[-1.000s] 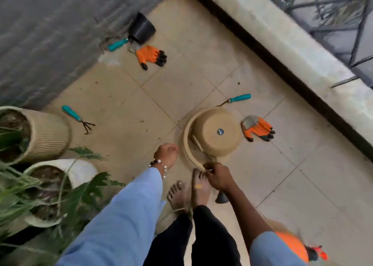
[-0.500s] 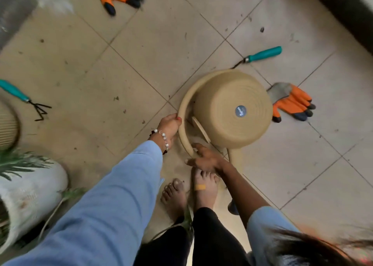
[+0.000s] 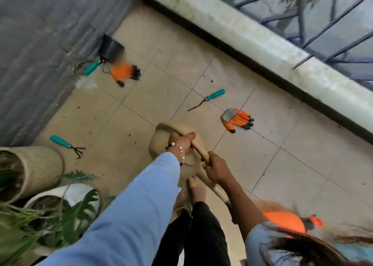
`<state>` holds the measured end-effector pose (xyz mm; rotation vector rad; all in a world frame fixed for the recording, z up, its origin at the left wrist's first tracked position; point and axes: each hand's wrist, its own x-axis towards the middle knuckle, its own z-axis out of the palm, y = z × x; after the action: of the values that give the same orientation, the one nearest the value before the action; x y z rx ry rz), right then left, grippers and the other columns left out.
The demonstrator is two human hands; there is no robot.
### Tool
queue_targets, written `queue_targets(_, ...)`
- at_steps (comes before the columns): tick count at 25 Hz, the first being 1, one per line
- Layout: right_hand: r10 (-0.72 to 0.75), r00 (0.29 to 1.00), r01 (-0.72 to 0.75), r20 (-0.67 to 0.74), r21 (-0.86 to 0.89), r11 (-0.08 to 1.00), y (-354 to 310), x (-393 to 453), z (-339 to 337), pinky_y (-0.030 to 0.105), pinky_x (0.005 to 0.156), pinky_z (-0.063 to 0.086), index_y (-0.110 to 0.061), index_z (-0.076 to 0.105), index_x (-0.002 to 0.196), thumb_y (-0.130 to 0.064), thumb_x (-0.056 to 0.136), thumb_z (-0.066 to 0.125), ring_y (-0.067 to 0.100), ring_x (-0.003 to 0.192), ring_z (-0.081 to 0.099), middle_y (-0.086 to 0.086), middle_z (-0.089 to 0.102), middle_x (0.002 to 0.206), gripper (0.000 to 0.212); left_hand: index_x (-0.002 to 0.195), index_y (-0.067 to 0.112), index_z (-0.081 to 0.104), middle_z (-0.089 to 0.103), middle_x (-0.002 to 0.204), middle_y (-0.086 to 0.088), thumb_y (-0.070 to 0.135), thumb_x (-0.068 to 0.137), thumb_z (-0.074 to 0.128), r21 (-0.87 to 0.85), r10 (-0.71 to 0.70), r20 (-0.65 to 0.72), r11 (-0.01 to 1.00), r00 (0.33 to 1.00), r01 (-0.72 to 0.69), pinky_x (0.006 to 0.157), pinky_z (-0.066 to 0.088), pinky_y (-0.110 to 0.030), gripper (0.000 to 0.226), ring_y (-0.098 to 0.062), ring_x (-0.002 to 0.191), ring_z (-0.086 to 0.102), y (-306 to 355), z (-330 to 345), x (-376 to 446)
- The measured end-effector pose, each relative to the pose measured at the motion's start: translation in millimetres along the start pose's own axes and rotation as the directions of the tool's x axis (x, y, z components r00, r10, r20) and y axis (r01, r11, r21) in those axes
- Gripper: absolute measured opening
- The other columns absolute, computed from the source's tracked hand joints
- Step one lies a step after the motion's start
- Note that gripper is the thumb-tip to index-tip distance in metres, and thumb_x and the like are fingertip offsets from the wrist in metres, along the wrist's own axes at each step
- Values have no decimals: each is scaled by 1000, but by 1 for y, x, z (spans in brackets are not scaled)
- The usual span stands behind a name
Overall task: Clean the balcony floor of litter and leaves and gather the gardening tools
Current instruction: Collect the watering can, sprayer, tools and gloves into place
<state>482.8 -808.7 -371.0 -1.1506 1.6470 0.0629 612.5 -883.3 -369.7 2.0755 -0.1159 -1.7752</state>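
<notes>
No readable text, label, brand, number or sign anywhere in view.

Beige tiled floor [image 3: 292, 165] is carrying scattered gear: a hand rake [image 3: 66, 145] lying at nine o'clock, a weeder [image 3: 207, 99] and glove [image 3: 237, 120] at one o'clock, another glove [image 3: 125, 73] at eleven.
</notes>
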Motion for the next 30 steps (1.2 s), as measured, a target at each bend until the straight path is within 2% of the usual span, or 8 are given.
queue_targets(2, -42, 999, 42, 13, 1, 999, -23, -48, -28, 37, 84, 45, -10, 55, 116, -12, 89, 54, 33, 105, 56, 15, 61, 115, 27, 127, -1, 52, 61, 123, -15, 13, 81, 75, -31, 27, -51, 999, 998, -29, 68, 57, -34, 53, -29, 95, 62, 17, -7, -64)
queue_targets(8, -34, 980, 51, -197, 80, 995, -73, -214, -103, 43, 93, 42, -15, 57, 117, -19, 89, 57, 33, 112, 53, 11, 62, 119, 28, 145, 22, 29, 40, 124, -3, 1, 85, 68, 1, 245, 27, 970, 969, -245, 86, 56, -46, 75, -29, 103, 53, 50, -8, -254)
queue_targets(12, 60, 929, 16, -365, 202, 979, -56, -285, -142, 42, 88, 43, -18, 63, 104, -22, 84, 63, 33, 105, 56, 8, 66, 107, 20, 105, 19, 67, 60, 121, -14, 9, 90, 63, 253, 361, 288, 864, 887, -435, 69, 55, -33, 18, -33, 108, 58, 43, 27, -316)
queue_targets(14, 175, 877, -39, -447, 297, 954, -32, -314, -157, 41, 88, 42, -18, 64, 104, -28, 83, 65, 31, 105, 56, 7, 66, 107, 23, 97, 22, 68, 64, 111, -18, 23, 87, 67, 446, 371, 451, 694, 811, -565, 75, 57, -38, 11, -36, 100, 62, 33, 56, -338)
queue_targets(16, 301, 802, -94, -515, 390, 916, -3, -338, -168, 41, 90, 39, -17, 64, 105, -30, 82, 65, 31, 109, 55, 8, 65, 110, 26, 106, 26, 65, 66, 106, -12, 35, 82, 71, 616, 335, 618, 355, 711, -703, 89, 54, -41, 26, -34, 100, 62, 19, 88, -363)
queue_targets(21, 524, 672, -153, -523, 595, 789, 79, -401, -183, 43, 96, 40, -17, 64, 110, -27, 79, 67, 33, 114, 53, 10, 64, 116, 32, 122, 29, 55, 60, 111, -14, 40, 81, 70, 519, 157, 848, -444, 506, -731, 91, 44, -34, 46, -33, 106, 55, -37, 169, -412)
queue_targets(25, 646, 572, -154, -506, 707, 690, 152, -453, -191, 45, 93, 43, -19, 65, 106, -34, 75, 72, 33, 109, 56, 10, 66, 110, 36, 123, 30, 55, 46, 124, -16, 42, 85, 64, 374, 137, 914, -652, 383, -660, 92, 42, -40, 41, -38, 114, 46, -104, 237, -455)
queue_targets(30, 760, 423, -215, -493, 760, 613, 225, -507, -208, 43, 97, 38, -17, 61, 115, -43, 76, 72, 31, 116, 53, 8, 64, 117, 48, 127, 29, 50, 42, 129, -8, 38, 92, 52, -10, -116, 979, -846, 165, -533, 96, 37, -44, 36, -32, 122, 41, -169, 302, -504)
